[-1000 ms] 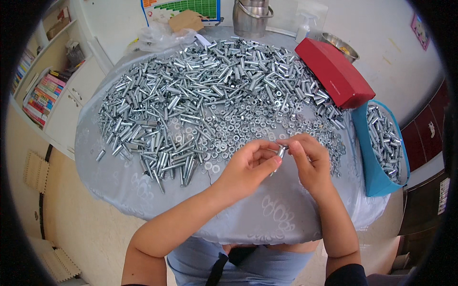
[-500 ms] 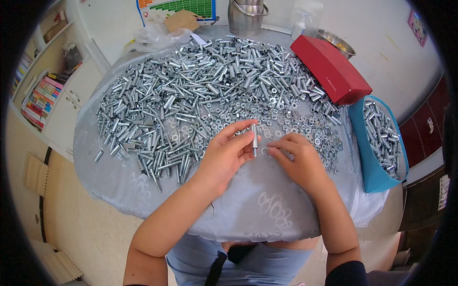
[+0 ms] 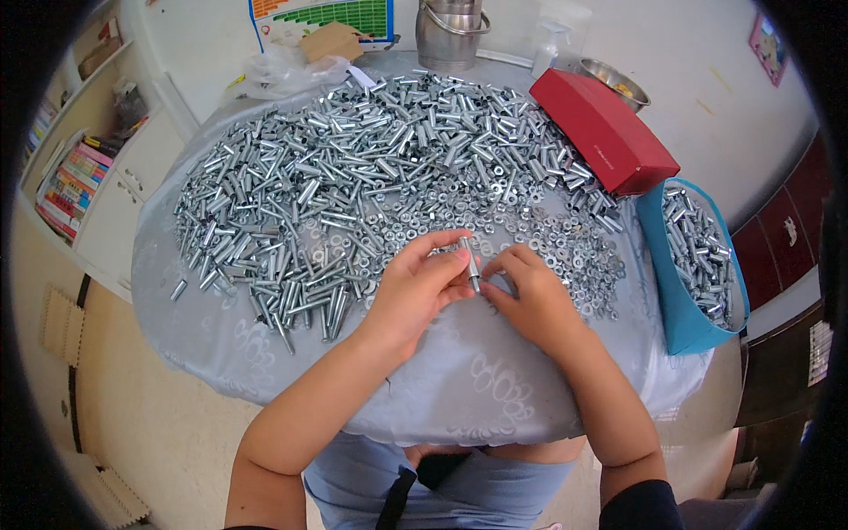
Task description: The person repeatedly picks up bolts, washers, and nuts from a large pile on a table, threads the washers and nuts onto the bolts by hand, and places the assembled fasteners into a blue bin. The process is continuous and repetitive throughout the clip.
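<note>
My left hand pinches a silver sleeve bolt, holding it nearly upright over the round table with its pale cloth. My right hand touches the bolt's lower end with curled fingertips; a small part there is too small to make out. Just beyond both hands lies a scatter of washers and nuts. Further back a large heap of silver bolts covers most of the tabletop.
A blue bin with several finished bolts hangs at the table's right edge. A red box lies at the back right, a metal pot and a steel bowl behind it. A shelf with books stands left.
Both hands moved left and slightly away from me across the table. The bolt, held low between the hands a second ago, now stands upright in my left fingers.
</note>
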Motion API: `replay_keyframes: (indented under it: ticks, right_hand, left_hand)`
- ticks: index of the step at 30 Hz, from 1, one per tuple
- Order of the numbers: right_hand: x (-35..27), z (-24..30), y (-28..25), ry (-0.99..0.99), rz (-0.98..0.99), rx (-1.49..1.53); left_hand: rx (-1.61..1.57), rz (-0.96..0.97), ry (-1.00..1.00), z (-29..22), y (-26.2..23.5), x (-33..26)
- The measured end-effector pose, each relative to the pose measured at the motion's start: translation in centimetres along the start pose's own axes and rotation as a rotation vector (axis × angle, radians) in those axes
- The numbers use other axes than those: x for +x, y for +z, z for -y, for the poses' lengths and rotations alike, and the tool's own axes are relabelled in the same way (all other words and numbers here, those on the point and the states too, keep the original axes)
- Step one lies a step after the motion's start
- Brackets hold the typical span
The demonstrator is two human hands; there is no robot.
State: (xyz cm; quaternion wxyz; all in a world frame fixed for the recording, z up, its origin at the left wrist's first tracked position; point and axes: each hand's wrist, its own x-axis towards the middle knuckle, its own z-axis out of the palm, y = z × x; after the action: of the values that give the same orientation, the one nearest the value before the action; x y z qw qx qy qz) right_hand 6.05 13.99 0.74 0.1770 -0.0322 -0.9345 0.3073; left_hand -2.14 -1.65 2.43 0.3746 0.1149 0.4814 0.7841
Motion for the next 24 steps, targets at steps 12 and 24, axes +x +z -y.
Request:
replay_keyframes:
  ticks: [12,24]
  right_hand:
    - [0.0,-0.4,0.1,-0.161,-0.019,-0.141]
    - [-0.5,-0.8,-5.7,-0.031,-0.213,-0.111]
  left_hand:
    - [0.041,-0.027,0.000,0.4,0.0,0.0]
    - [0.113,0.009,-0.018,0.0,0.1,-0.3]
